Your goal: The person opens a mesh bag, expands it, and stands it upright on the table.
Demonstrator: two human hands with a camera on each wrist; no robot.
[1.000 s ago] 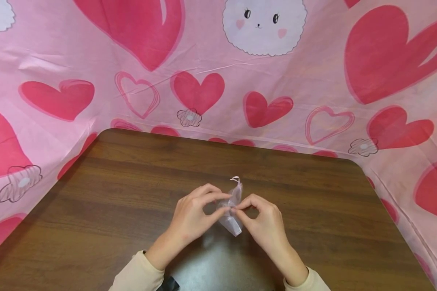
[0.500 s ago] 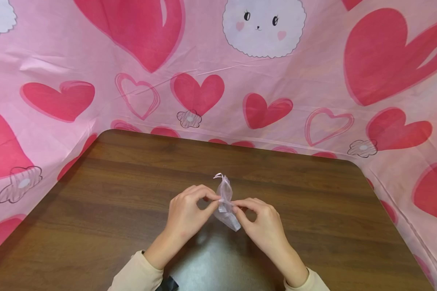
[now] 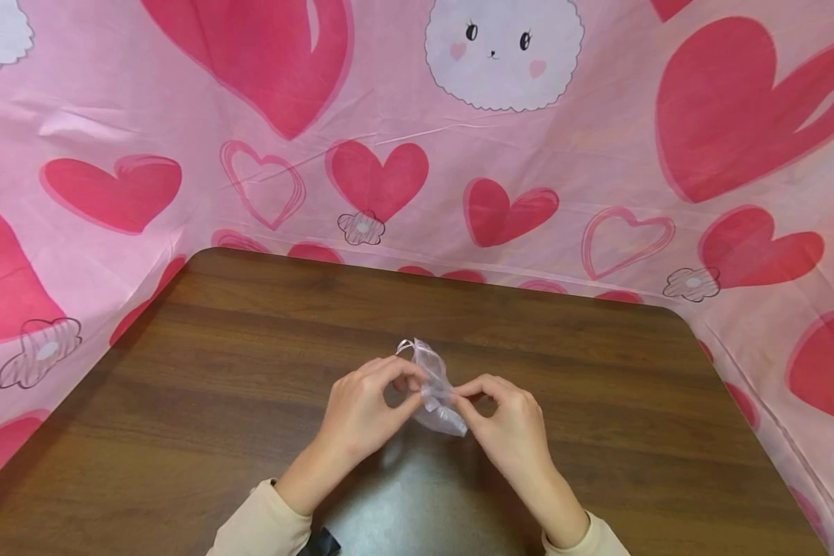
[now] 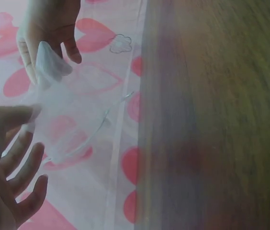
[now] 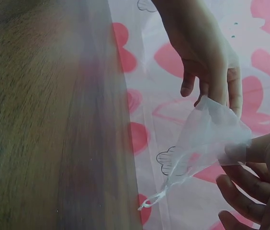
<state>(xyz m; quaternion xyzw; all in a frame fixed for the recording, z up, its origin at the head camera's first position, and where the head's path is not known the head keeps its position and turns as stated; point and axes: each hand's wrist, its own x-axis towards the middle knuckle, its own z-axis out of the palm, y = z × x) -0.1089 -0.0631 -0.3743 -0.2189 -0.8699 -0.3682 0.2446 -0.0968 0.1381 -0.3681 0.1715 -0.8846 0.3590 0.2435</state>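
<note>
A small sheer white drawstring pouch (image 3: 446, 422), faintly pink, is held above the table between both hands. My left hand (image 3: 361, 405) pinches its left side between thumb and fingers. Thumb and index finger of my right hand (image 3: 510, 421) pinch the opposite side, near the middle. At the pouch's upper end the thin cord (image 3: 405, 344) sticks out in a loop to the left. In the right wrist view the see-through pouch (image 5: 199, 134) tapers to its knotted cord end (image 5: 149, 202). No contents can be made out through the fabric.
A dark brown wood-grain table (image 3: 264, 332) with rounded corners lies under the hands. Pink cloth (image 3: 389, 100) printed with hearts rises along its back and sides. Something black (image 3: 323, 543) shows beside the left sleeve (image 3: 267, 521) at the bottom edge.
The pouch's corded upper end has swung to the left, and its lower end has shifted slightly up and right. Both hands have adjusted their pinches on the fabric while staying near the same place.
</note>
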